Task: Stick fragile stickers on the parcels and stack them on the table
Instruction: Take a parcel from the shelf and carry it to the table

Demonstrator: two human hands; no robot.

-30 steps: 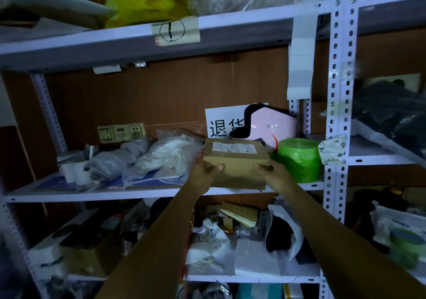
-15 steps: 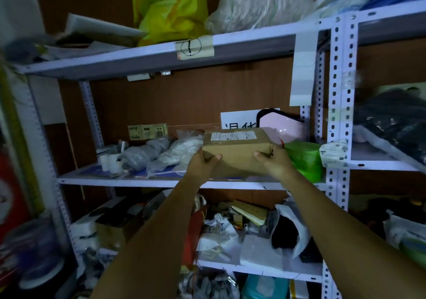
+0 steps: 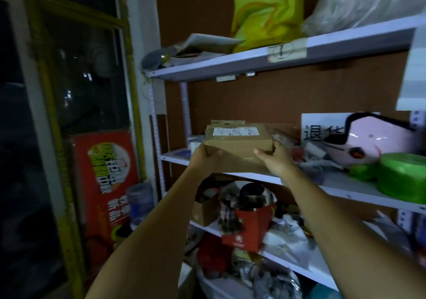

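Parcel [image 3: 238,148] shifted left | left hand [image 3: 204,160], right hand [image 3: 275,161] clamp ends | seemingly clears shelf [image 3: 341,190]

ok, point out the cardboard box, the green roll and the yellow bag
cardboard box [image 3: 238,151], head view, middle of its front face
green roll [image 3: 401,183], head view, its side wall
yellow bag [image 3: 265,15], head view, middle of its front

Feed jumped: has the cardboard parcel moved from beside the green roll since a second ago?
Yes. The parcel has shifted left: it overlapped the white sign before and now is clear to its left, away from the green roll.
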